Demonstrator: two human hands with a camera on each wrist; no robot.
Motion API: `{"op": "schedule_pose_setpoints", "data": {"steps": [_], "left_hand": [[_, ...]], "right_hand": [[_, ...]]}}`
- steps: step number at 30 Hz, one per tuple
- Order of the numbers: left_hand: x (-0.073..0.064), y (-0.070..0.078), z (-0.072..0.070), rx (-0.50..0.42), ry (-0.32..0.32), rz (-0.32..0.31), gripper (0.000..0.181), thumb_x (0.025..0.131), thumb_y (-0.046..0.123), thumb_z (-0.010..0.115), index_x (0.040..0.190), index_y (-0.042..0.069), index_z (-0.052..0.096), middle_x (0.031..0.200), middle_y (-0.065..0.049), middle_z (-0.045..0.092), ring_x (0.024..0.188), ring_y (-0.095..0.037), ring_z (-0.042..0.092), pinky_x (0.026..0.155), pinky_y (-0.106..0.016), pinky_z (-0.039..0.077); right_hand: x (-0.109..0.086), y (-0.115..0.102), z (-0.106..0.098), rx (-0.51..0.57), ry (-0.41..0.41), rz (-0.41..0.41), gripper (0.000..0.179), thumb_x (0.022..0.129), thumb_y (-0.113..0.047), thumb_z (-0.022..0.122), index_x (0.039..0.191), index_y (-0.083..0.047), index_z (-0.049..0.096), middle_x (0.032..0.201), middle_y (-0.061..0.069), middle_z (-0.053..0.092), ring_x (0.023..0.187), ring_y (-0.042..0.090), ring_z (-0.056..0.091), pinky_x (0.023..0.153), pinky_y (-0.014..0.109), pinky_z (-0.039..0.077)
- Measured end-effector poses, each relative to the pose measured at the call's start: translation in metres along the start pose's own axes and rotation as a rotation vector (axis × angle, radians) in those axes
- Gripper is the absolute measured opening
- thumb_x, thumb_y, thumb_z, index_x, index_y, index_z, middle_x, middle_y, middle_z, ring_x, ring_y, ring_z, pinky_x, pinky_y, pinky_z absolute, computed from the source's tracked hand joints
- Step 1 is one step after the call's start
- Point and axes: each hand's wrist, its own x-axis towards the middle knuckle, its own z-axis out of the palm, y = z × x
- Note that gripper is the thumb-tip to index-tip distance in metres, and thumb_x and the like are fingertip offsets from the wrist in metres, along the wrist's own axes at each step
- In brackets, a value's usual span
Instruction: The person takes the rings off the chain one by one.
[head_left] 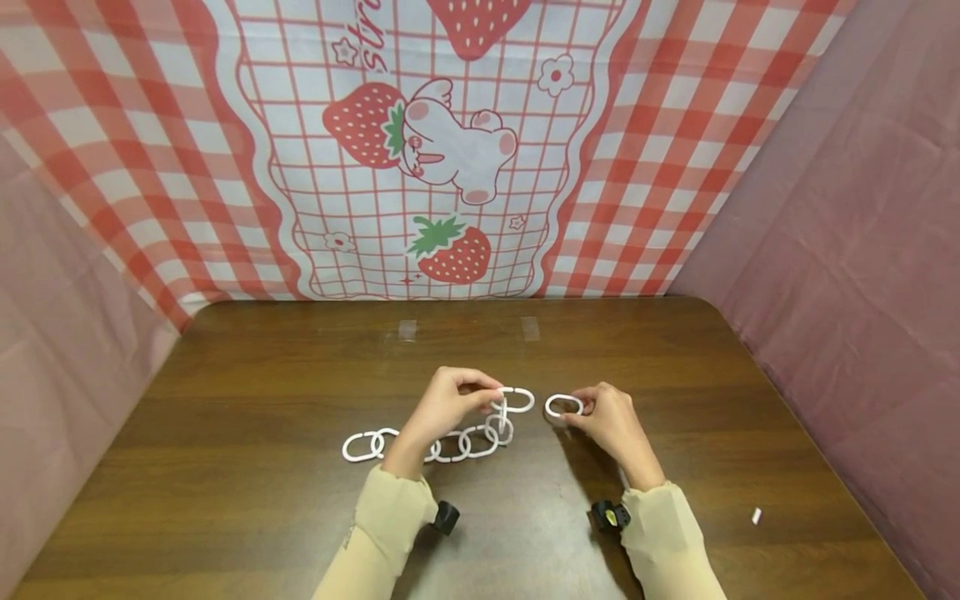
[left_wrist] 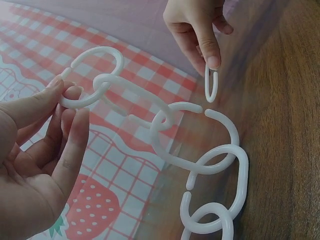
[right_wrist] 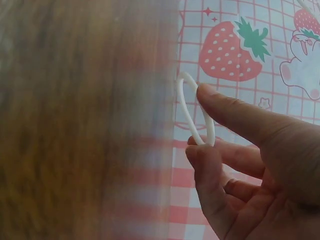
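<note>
A chain of white plastic links [head_left: 480,442] lies across the table, its right end lifted. My left hand [head_left: 447,406] pinches the end link [left_wrist: 120,59] between thumb and fingers; a small gap shows in that link's side near the thumb. From it the following links hang down toward the table. To the right, my right hand [head_left: 611,418] pinches a single loose oval link [head_left: 564,406] by its right end, held apart from the chain. The right wrist view shows this link [right_wrist: 183,100] nearly edge-on between thumb and fingertips.
The brown wooden table [head_left: 225,517] carries a small white piece [head_left: 757,516] at its right side. Two bits of clear tape [head_left: 407,331] stick near the back edge. Behind the table hangs a strawberry-print cloth [head_left: 630,167], with pink cloth [head_left: 840,275] on both sides.
</note>
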Motion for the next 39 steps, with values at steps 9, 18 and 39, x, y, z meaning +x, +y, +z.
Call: {"op": "schedule_pose_setpoints", "data": {"steps": [9, 18, 39], "left_hand": [[0.001, 0.001, 0.002, -0.01, 0.013, -0.033, 0.018, 0.087, 0.004, 0.07, 0.097, -0.01, 0.071, 0.092, -0.025, 0.071, 0.069, -0.006, 0.063, 0.07, -0.026, 0.059], [0.001, 0.001, 0.002, -0.002, 0.01, -0.02, 0.016, 0.087, 0.004, 0.07, 0.096, -0.009, 0.072, 0.09, -0.025, 0.071, 0.071, -0.016, 0.068, 0.068, -0.024, 0.058], [-0.001, 0.001, -0.001, 0.015, 0.013, -0.007, 0.018, 0.087, 0.005, 0.069, 0.097, -0.01, 0.071, 0.089, -0.024, 0.072, 0.066, -0.006, 0.062, 0.065, -0.019, 0.055]], "right_hand": [[0.0, 0.006, 0.001, -0.003, -0.078, -0.023, 0.033, 0.071, -0.017, 0.085, 0.096, 0.002, 0.074, 0.071, 0.005, 0.062, 0.061, 0.007, 0.055, 0.063, 0.024, 0.045], [-0.003, 0.008, 0.002, 0.005, -0.096, -0.016, 0.031, 0.071, -0.013, 0.084, 0.096, 0.001, 0.074, 0.08, 0.01, 0.068, 0.071, 0.015, 0.066, 0.066, 0.027, 0.052], [0.001, -0.006, -0.008, 0.576, -0.182, 0.082, 0.033, 0.088, -0.008, 0.069, 0.114, 0.012, 0.063, 0.107, 0.028, 0.068, 0.074, 0.01, 0.067, 0.064, 0.031, 0.061]]}}
